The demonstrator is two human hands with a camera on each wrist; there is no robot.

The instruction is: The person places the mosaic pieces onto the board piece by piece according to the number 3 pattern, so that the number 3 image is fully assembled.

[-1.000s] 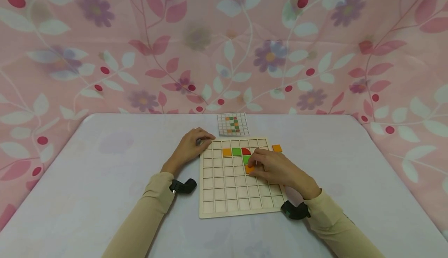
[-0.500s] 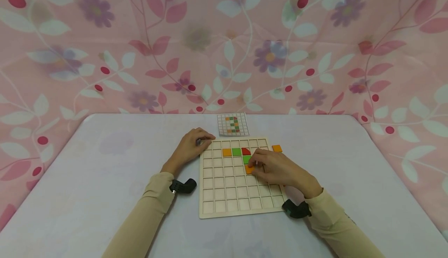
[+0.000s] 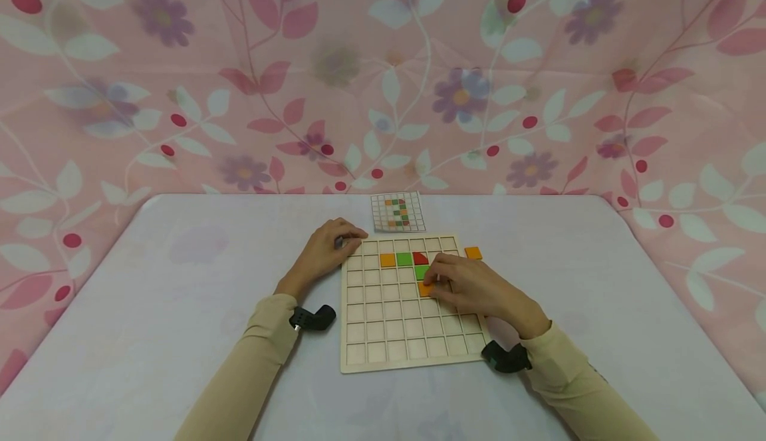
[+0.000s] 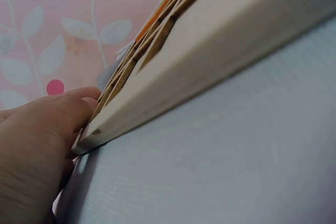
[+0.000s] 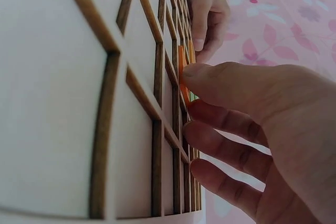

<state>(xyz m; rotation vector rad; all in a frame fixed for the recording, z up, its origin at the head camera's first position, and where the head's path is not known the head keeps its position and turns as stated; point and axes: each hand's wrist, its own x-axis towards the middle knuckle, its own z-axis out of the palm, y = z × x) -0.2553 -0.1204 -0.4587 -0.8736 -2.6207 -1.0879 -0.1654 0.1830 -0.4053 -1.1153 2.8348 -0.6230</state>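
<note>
One pinched orange tile (image 5: 181, 59) shows edgewise only in right wrist view.

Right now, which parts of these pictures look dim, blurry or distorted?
Head view: muted, even light, the board showing clear grid lines; left wrist view: left hand dim, deep shadow under the board's corner; right wrist view: backdrop pale and soft, the board's near end enlarged by closeness.
</note>
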